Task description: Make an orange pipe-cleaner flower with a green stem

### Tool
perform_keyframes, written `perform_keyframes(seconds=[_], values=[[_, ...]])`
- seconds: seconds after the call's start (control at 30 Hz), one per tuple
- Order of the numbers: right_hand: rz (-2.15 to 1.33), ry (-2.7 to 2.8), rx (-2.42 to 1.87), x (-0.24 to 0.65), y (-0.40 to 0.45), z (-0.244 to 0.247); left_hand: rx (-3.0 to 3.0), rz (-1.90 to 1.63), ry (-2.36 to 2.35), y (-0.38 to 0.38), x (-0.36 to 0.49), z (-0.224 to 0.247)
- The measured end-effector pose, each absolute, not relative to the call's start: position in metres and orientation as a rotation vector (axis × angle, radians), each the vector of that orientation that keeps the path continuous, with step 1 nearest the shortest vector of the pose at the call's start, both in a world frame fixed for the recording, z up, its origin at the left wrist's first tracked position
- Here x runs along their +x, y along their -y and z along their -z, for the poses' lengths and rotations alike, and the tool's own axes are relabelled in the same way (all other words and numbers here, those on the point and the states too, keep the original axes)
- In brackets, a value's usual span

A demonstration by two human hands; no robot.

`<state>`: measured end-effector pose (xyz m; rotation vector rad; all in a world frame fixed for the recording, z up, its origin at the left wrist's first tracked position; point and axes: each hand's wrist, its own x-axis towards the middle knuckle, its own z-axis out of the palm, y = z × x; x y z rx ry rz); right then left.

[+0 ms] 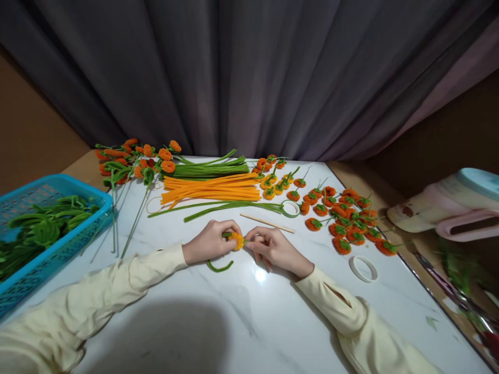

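Between the fingertips of my left hand is a small yellow-orange pipe-cleaner flower. A curved green pipe cleaner shows beneath that hand; whether it joins the flower is hidden. My right hand pinches at the flower's right side, where a thin green tip shows between the fingers. Just beyond the hands lie a wooden stick, loose green pipe cleaners and a bundle of orange pipe cleaners.
A blue basket of green leaves stands at left, near stemmed orange flowers. Many orange flower heads lie at right. White tape rolls, a lidded mug and scissors are around them. A dark curtain hangs behind.
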<state>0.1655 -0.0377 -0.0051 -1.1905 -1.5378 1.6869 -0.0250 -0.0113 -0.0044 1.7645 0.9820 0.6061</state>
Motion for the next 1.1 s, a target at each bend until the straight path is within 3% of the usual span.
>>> perform_keyframes(seconds=[0.83, 1.1], values=[[-1.722, 1.535, -1.195, 0.167, 0.039, 0.001, 1.877, -0.536, -0.953, 0.007, -0.029, 0.003], [-1.729, 1.504, -1.173, 0.165, 0.036, 0.003, 1.598, -0.487, -0.869, 0.001, -0.031, 0.004]])
